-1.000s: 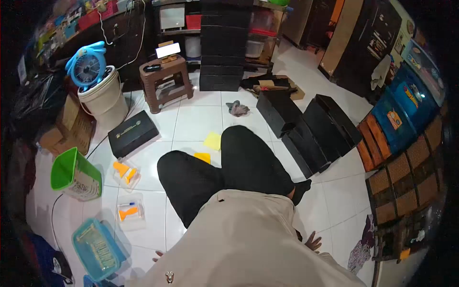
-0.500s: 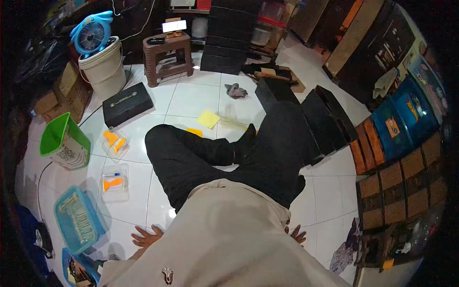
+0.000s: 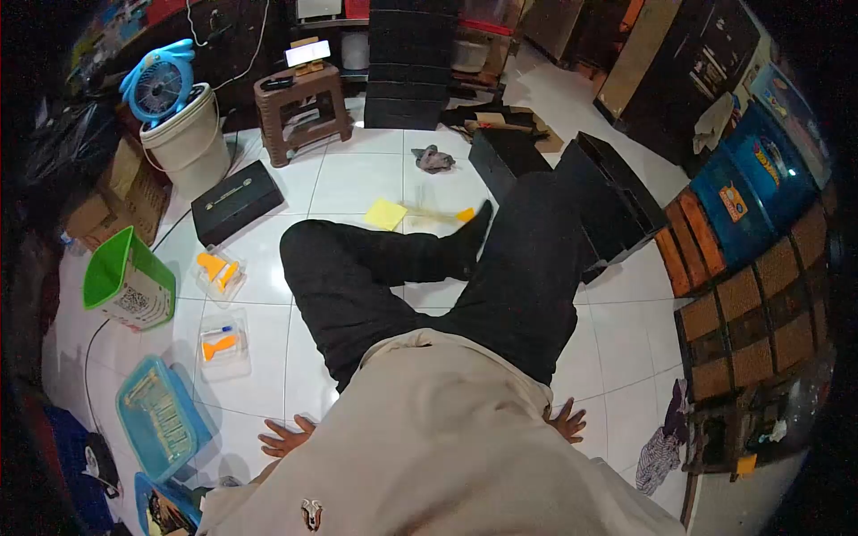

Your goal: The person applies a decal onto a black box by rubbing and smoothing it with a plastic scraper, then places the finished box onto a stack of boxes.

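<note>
My left hand (image 3: 288,436) rests on the white tiled floor with its fingers spread, holding nothing. On the other side of my body, my right hand (image 3: 567,421) also lies on the tiles, fingers apart. Closest to the left hand are a blue plastic basket (image 3: 134,380) and a clear tray (image 3: 237,362) holding an orange scraper (image 3: 219,347) and a small blue item. A second clear tray with orange scrapers (image 3: 216,267) is just beyond. A crumpled patterned cloth (image 3: 659,459) lies to the right of my right hand. My sleeves hide both wrists.
Around my legs are a yellow paper (image 3: 385,214), a grey crumpled cloth (image 3: 433,159), a black flat box (image 3: 237,202) and black boxes (image 3: 608,201). A green bin (image 3: 131,279), a bucket (image 3: 186,143) with a blue fan (image 3: 161,85), and a brown stool (image 3: 304,109) stand farther off.
My bent leg has shifted, and the orange piece by its foot shows more. The camera view has moved slightly. Both hands stay spread on the floor.
</note>
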`<state>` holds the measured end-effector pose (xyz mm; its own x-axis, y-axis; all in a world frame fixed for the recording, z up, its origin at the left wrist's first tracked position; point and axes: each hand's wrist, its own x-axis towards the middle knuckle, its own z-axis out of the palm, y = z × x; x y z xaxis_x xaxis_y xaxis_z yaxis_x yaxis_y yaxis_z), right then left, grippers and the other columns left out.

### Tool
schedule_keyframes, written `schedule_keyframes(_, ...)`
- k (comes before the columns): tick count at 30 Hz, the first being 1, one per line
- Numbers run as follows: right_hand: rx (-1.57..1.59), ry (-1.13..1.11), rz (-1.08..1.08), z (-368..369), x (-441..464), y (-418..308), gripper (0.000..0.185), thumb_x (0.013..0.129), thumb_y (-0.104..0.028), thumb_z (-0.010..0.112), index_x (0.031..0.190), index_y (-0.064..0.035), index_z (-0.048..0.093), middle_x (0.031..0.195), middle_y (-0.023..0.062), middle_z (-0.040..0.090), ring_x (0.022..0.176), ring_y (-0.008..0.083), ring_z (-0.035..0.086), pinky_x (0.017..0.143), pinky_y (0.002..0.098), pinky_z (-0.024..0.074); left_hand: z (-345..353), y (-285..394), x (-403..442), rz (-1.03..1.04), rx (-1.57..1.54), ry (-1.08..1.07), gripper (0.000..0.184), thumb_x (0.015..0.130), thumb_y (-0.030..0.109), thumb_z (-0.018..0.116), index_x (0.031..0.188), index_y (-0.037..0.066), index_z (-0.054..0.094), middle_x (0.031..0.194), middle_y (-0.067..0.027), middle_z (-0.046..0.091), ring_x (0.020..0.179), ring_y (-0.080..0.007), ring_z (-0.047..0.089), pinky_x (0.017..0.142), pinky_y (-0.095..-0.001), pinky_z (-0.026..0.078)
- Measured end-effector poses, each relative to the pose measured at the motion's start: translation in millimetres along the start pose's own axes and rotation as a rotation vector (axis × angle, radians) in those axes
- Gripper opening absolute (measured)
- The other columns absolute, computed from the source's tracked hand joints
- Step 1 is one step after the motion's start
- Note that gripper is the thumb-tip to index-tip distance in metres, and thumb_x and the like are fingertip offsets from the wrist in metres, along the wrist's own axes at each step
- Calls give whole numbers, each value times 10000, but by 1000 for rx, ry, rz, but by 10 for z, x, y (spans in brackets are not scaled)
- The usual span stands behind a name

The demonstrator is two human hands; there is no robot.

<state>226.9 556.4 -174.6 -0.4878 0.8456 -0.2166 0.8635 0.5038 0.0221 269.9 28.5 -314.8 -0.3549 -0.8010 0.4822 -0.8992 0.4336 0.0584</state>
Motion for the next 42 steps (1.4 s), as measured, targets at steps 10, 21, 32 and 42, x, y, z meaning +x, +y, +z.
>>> schedule_keyframes(10, -7, -11, -14, 11, 9, 27, 811, 986, -675, 458, 1649, -272, 224, 1702, 223, 107, 1550, 489, 78, 1163, 746, 89, -51, -4, 5, -33, 29, -38, 780, 923, 677, 499, 1538, 198, 470, 1587, -262, 365, 1455, -494, 319, 1155, -657, 298)
schedule_keyframes(21, -5, 0, -32, -28, 3, 17, 806, 987, -679, 463, 1644, -272, 236, 1696, 235, 114, 1537, 497, 105, 1158, 751, 101, -9, -162, 22, -5, 48, -59, 787, 921, 686, 490, 1545, 208, 457, 1593, -251, 363, 1460, -491, 313, 1152, -666, 292)
schedule_keyframes(32, -16, 54, -34, 16, -4, 23, 775, 997, -652, 473, 1638, -274, 257, 1697, 221, 131, 1526, 491, 163, 1147, 750, 153, -48, -193, 177, 15, 62, -73, 795, 919, 696, 480, 1553, 217, 444, 1598, -239, 361, 1464, -488, 308, 1150, -675, 286)
schedule_keyframes(42, -46, 60, -57, 128, 61, 105, 799, 992, -670, 459, 1649, -276, 231, 1702, 213, 117, 1533, 487, 151, 1156, 747, 144, -95, -170, 302, 50, 68, -103, 801, 918, 704, 471, 1560, 226, 433, 1603, -229, 359, 1468, -485, 303, 1147, -683, 280)
